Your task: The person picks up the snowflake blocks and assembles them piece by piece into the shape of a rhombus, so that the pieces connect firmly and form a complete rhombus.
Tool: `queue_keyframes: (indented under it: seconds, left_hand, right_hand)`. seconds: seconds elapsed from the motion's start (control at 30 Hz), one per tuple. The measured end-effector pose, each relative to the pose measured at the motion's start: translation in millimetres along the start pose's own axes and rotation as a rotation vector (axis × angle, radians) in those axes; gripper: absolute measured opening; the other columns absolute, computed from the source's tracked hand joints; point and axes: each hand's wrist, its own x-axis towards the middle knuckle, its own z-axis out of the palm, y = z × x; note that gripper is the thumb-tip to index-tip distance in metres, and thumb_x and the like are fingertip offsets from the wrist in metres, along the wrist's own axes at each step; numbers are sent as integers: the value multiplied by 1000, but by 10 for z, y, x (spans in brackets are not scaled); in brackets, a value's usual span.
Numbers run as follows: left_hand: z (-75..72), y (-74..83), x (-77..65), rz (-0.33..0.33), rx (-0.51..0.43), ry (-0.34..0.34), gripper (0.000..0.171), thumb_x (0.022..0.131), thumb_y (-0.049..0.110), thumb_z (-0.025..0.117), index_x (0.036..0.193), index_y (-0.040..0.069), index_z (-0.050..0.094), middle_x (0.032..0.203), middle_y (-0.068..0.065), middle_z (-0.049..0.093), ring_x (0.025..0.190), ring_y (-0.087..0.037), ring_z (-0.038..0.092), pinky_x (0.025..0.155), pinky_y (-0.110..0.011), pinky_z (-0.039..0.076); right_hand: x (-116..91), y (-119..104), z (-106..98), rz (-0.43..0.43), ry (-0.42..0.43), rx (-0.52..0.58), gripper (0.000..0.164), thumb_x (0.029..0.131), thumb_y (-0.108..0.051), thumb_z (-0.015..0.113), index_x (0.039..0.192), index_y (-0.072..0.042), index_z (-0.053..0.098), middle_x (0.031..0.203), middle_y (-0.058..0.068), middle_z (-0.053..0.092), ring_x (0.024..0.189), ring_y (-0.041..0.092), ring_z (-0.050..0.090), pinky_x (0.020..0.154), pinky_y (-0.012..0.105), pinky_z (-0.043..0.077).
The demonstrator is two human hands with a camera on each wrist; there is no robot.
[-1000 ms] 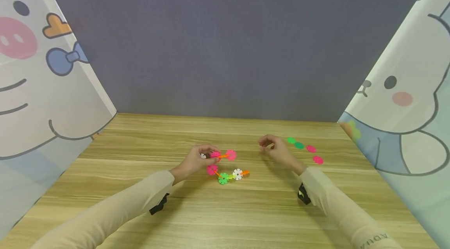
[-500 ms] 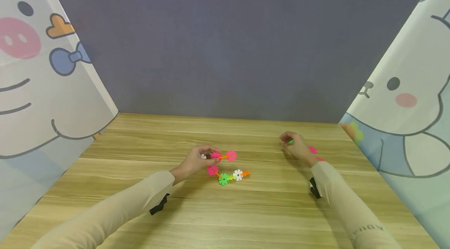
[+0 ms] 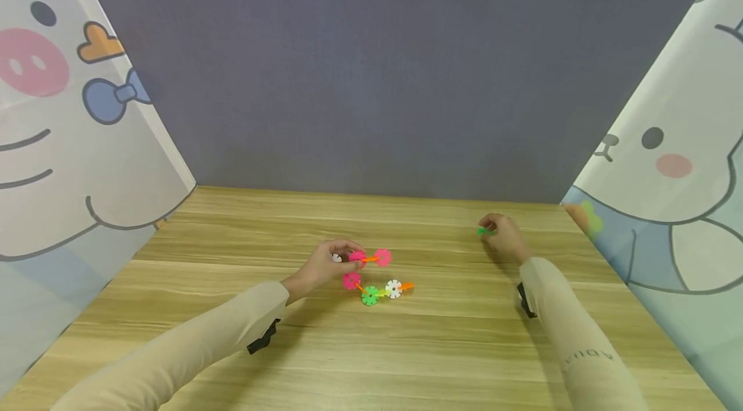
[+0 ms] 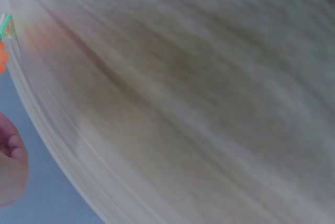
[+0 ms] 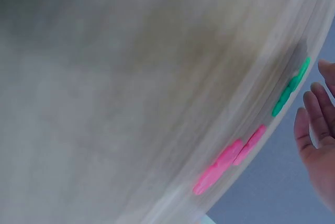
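In the head view my left hand (image 3: 326, 267) pinches a pink slotted disc (image 3: 357, 259) in a chain of interlocking plastic discs. An orange piece joins it to another pink disc (image 3: 383, 257); a white disc shows behind the fingers. Below curve a pink disc (image 3: 351, 280), a green disc (image 3: 370, 296), a white disc (image 3: 393, 289) and an orange one (image 3: 408, 286). My right hand (image 3: 504, 235) is at a loose light green disc (image 3: 482, 230). In the right wrist view its fingers are loosely bent beside the light green disc (image 5: 303, 68), without a visible grip.
Besides it, a darker green disc (image 5: 283, 102) and two pink discs (image 5: 219, 166) lie on the wooden table (image 3: 371, 353); the right arm hides them in the head view. A grey panel (image 3: 371, 75) stands behind, with cartoon-printed panels at both sides.
My right hand has moved rightward from the middle of the table to the loose discs, now covering most of them. The left hand stays on the chain, which has barely shifted.
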Motion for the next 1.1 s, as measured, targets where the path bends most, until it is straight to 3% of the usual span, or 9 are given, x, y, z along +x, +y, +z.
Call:
queue_keyframes:
  seconds: [0.43, 0.7, 1.1]
  left_hand:
    - [-1, 25, -5, 15, -3, -3, 24, 79, 15, 70, 103, 13, 66, 82, -2, 62, 75, -14, 53, 59, -21, 44]
    - [-4, 9, 9, -12, -3, -4, 26, 80, 16, 70, 105, 12, 65, 84, -4, 62, 75, -13, 52, 61, -23, 43]
    - [3, 35, -9, -9, -14, -8, 26, 80, 16, 70, 105, 11, 65, 82, -3, 61, 74, -13, 51, 59, -21, 43]
  right_hand:
    - [31, 36, -4, -6, -59, -69, 18, 81, 4, 60, 98, 11, 58, 95, 26, 60, 84, 36, 58, 74, 46, 50]
    - [20, 1, -5, 27, -73, -59, 18, 81, 6, 60, 98, 10, 58, 98, 27, 55, 88, 38, 56, 77, 46, 49]
    - [7, 28, -32, -2, -27, -72, 20, 75, 10, 64, 95, 9, 60, 93, 23, 54, 81, 34, 56, 71, 42, 51]
